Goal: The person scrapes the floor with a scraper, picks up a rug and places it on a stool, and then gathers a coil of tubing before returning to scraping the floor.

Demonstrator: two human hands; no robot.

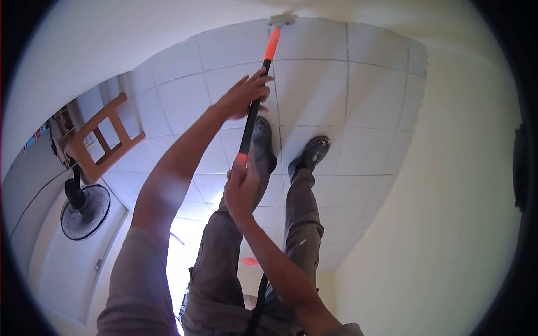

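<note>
Over the white floor tiles, holding a black-and-orange pole on a slant, with the pale head up at the tile edge by the wall. Wrapping the left hand loosely round the black part (fingers kinda splayed), clenching the right hand lower, by the orange band.

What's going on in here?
A person in dark shoes is standing on a tiled floor, using both bare hands on a long black-and-orange pole. The left hand is farther along it, and the right hand is closer to the body. Right now the pale head at the pole's far end is at the floor's edge, by the wall. I can't make out exactly what kind of head it is.
</note>
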